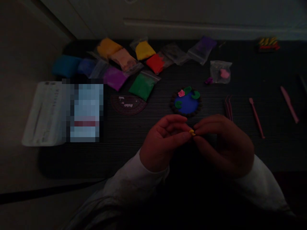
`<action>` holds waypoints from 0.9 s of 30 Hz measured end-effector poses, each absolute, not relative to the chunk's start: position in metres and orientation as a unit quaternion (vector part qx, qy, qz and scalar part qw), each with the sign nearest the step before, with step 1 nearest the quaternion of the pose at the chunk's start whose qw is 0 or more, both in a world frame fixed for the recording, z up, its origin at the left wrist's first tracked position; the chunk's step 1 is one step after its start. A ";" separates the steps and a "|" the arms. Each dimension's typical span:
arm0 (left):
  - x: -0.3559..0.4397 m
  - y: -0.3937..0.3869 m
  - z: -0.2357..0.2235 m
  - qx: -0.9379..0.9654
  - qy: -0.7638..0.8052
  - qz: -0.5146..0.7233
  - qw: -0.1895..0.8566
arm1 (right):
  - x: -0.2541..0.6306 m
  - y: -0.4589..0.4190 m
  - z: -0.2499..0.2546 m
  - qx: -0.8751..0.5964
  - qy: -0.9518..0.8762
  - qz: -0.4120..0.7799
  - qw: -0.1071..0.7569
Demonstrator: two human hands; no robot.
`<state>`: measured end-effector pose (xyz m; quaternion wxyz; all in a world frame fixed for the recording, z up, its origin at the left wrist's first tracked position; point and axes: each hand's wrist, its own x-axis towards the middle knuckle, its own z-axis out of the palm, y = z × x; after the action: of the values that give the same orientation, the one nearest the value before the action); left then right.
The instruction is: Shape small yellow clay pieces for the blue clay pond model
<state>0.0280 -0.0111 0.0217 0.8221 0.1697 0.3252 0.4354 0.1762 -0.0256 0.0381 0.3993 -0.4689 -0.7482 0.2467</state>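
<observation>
A small piece of yellow clay is pinched between the thumb and fingers of my left hand. The fingertips of my right hand close in on the same piece from the right, touching it. Just beyond my hands lies a round clay pond with a blue middle and a dark beaded rim. On it sit green lily pads and a pink flower. The scene is dim, so the yellow piece's exact shape is hard to make out.
Bags of coloured clay, among them green and yellow, lie at the back left. A protractor-like half disc holds white bits. Tweezers, a pink tool and a pink knife lie right. A blurred bright screen stands left.
</observation>
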 end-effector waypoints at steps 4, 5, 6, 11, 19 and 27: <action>0.028 -0.012 0.020 0.175 0.321 0.434 0.824 | 0.176 -0.026 0.039 -0.470 -0.745 0.245 0.405; 0.028 -0.012 0.020 0.176 0.322 0.435 0.822 | 0.176 -0.025 0.038 -0.470 -0.745 0.243 0.405; 0.028 -0.013 0.020 0.178 0.324 0.436 0.821 | 0.176 -0.025 0.038 -0.470 -0.747 0.242 0.403; 0.028 -0.012 0.018 0.196 0.326 0.432 0.818 | 0.177 -0.025 0.037 -0.471 -0.749 0.242 0.398; 0.028 -0.012 0.018 0.205 0.325 0.428 0.818 | 0.176 -0.025 0.038 -0.472 -0.764 0.225 0.377; 0.028 -0.012 0.019 0.193 0.327 0.429 0.819 | 0.176 -0.025 0.039 -0.472 -0.761 0.222 0.385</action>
<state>0.0278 -0.0119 0.0187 0.8194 0.1929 0.3270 0.4294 0.1760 -0.0250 0.0386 0.3851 -0.4721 -0.7614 0.2216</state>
